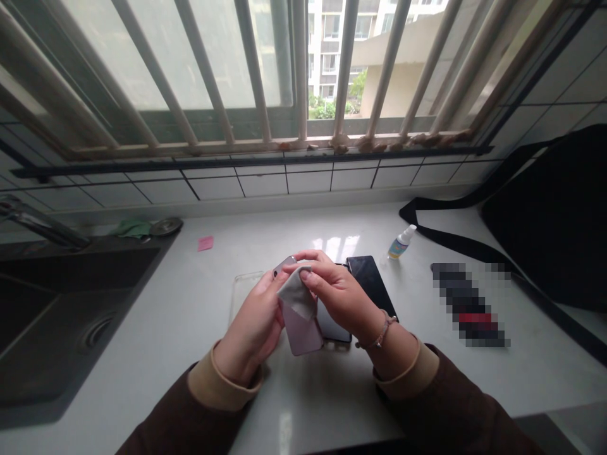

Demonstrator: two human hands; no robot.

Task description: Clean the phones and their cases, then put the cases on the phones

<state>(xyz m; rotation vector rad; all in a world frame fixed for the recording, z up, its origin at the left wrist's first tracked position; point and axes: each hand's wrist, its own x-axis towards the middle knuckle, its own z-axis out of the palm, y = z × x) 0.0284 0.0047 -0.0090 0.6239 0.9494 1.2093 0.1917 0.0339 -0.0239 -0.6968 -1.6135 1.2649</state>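
My left hand [260,309] is closed around a pinkish smartphone [303,335], its back turned up and its camera end pointing away from me. A light grey cleaning cloth [298,294] is pinched in my right hand [336,287] and lies against the phone's back. Under and beside my right hand, a dark phone [372,284] and a second device [334,325] with a greyish surface rest on the counter, partly hidden. Left of my left hand lies a clear phone case [241,291], partly covered by the hand.
A small spray bottle [401,242] stands at the right, near a black bag [550,215] with its strap. A pixelated dark item [469,306] lies there too. At left are a pink paper [205,243], a sink [71,272] and a faucet [42,224]. A barred window is behind the counter [190,354].
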